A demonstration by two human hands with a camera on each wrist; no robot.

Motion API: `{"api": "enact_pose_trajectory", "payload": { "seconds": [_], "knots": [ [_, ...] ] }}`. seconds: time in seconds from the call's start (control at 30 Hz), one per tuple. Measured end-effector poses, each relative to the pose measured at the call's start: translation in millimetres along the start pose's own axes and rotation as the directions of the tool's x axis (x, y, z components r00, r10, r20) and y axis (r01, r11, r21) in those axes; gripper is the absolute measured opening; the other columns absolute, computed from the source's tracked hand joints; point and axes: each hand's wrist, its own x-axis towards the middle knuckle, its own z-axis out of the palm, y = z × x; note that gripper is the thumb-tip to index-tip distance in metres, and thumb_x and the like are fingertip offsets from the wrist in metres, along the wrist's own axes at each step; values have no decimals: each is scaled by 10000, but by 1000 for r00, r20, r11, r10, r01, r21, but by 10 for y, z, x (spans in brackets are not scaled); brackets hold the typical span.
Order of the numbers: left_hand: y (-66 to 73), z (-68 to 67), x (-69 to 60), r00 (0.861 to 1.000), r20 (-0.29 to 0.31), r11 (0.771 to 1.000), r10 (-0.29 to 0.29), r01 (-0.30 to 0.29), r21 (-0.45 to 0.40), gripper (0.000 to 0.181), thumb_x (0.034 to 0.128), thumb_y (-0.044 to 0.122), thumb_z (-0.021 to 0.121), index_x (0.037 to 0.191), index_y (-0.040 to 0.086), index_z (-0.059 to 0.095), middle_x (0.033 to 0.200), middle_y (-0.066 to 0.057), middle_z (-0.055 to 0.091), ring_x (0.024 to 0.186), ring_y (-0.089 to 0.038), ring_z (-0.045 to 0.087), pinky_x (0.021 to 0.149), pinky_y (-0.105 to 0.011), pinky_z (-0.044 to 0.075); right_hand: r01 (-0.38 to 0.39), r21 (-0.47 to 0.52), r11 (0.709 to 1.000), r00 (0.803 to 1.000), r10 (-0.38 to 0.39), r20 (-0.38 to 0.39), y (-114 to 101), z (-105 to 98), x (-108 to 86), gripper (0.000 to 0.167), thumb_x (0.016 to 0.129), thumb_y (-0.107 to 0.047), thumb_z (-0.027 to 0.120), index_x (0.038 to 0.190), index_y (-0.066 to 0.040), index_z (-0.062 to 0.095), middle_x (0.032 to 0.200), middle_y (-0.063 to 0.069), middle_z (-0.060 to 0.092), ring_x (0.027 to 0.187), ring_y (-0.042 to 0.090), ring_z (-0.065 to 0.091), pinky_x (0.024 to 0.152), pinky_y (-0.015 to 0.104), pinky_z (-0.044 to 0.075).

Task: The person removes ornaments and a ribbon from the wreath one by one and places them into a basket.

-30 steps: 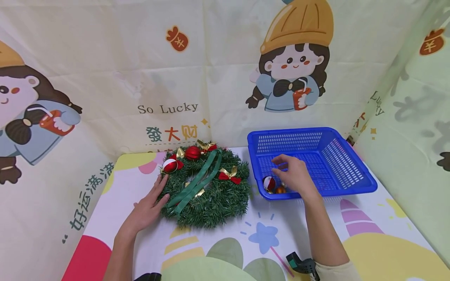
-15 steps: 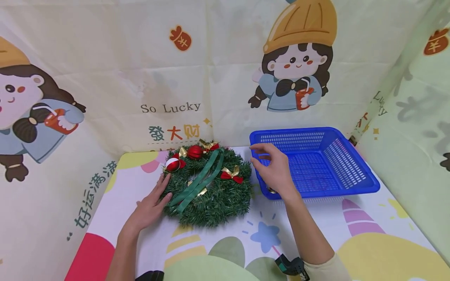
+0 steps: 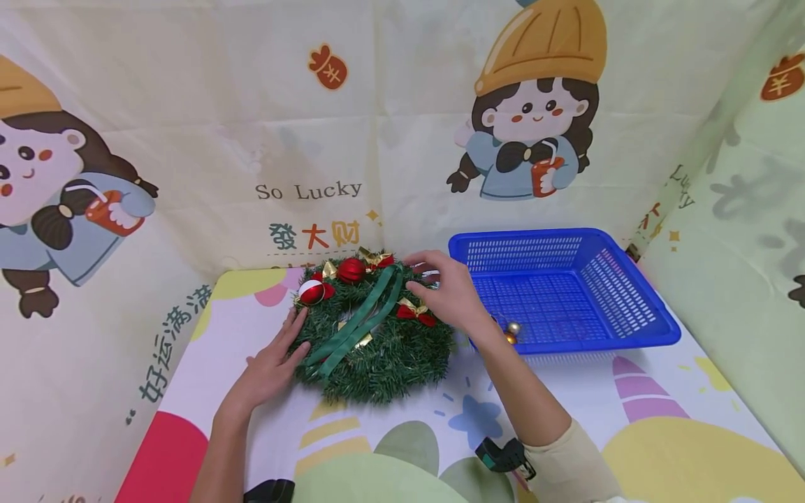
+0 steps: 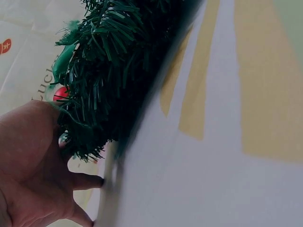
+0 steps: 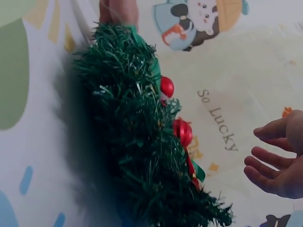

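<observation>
Right hand (image 3: 451, 290) shifted from basket (image 3: 547, 297) over wreath (image 3: 390, 363) edge.

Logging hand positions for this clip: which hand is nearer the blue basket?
Right. The right hand is at the right side of the wreath, next to the blue basket; the left hand rests against the wreath's left edge, farther away.

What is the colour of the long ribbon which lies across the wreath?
The ribbon is green; the head view shows it best.
</observation>
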Motion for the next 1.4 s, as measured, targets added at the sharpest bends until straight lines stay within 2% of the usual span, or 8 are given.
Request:
{"api": "enact_pose_trajectory", "payload": {
  "seconds": [0.27,0.53,0.77,1.0,1.23,1.4],
  "knots": [
    [-7,12,-1,1000,-3,1000,1,-1,-7,673,1118,444,435,1691,330,100,1774,-56,22,1517,-565,256,916,-982,4,-45,42,998,992,40,120,-70,174,266,350,979,-68,712,1324,-122,693,1337,93,691,1220,319,674,1005,439,576],
    [-6,21,9,1000,-4,1000,-4,4,1,672,1119,454,426,1690,338,91,1774,-45,19,1516,-561,261,922,-980,11,-80,14,997,972,75,222,-79,329,486,388,974,-84,718,1357,-142,688,1376,86,684,1220,314,668,942,432,577],
    [-11,-10,15,1000,-3,1000,-3,3,2,672,1121,442,428,1691,335,89,1774,-55,16,1515,-568,255,924,-979,2,-144,103,984,959,113,260,-87,418,645,392,973,-53,716,1363,-74,678,1396,124,666,1240,331,659,942,429,585],
    [-30,-20,15,1000,-9,1000,-5,5,3,665,1122,446,419,1691,330,93,1775,-48,13,1516,-563,260,935,-976,-5,-204,86,975,940,171,295,-65,527,808,378,987,-57,700,1363,-96,680,1392,131,660,1218,270,659,937,402,590],
    [-40,1,20,1000,-1,1000,-5,5,3,672,1120,453,423,1691,332,91,1774,-48,18,1517,-559,260,924,-980,1,-286,191,939,919,212,333,3,606,898,374,984,-2,684,1349,-81,671,1446,137,613,1299,335,590,1044,530,532],
    [-34,11,19,1000,-6,1000,-5,5,3,669,1120,450,425,1691,328,100,1774,-47,24,1523,-549,260,927,-979,-1,-300,177,937,913,228,339,63,630,937,378,986,-8,685,1353,-94,669,1473,103,590,1358,347,552,1063,528,516]
  ]
}}
